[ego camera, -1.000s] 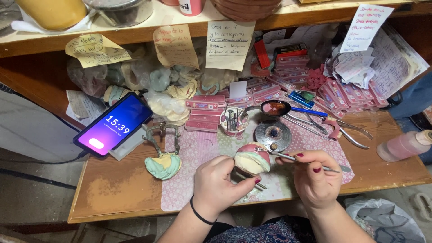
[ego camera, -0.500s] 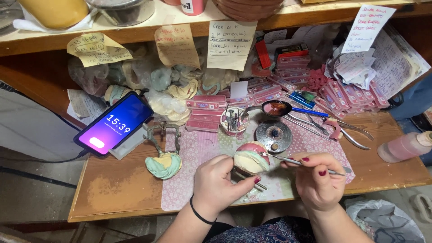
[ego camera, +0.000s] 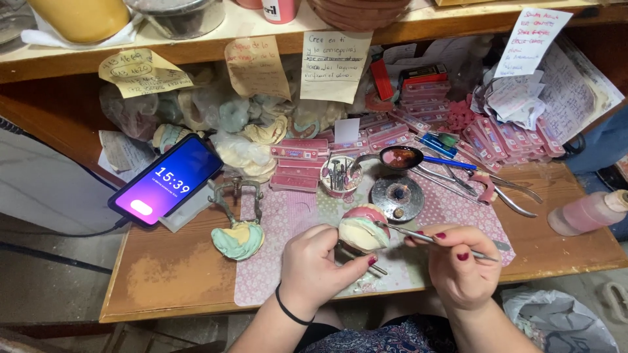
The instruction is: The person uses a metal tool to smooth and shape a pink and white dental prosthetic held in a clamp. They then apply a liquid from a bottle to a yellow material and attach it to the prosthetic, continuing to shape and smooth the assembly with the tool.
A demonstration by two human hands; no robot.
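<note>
A: What are our hands doing at this moment?

B: Our left hand (ego camera: 320, 261) is curling around a dental cast (ego camera: 362, 229), cream-coloured with a pink rim, and is holding it just above the patterned mat (ego camera: 294, 216) on the counter (ego camera: 170, 281). Our right hand (ego camera: 458, 265) is pinching a thin metal instrument (ego camera: 418, 236), and its tip is touching the cast's right edge.

A: What is lying around the work?

B: A second cast (ego camera: 239, 238), green and cream, is sitting in a metal articulator (ego camera: 233, 196) left of our left hand. A round metal dish (ego camera: 397, 197) is resting just behind the held cast. A smartphone (ego camera: 167, 180) with a lit purple screen is leaning at the counter's left rear. Pliers (ego camera: 504, 193) are lying to the right, and a pink bottle (ego camera: 589, 212) is lying near the right edge.
</note>
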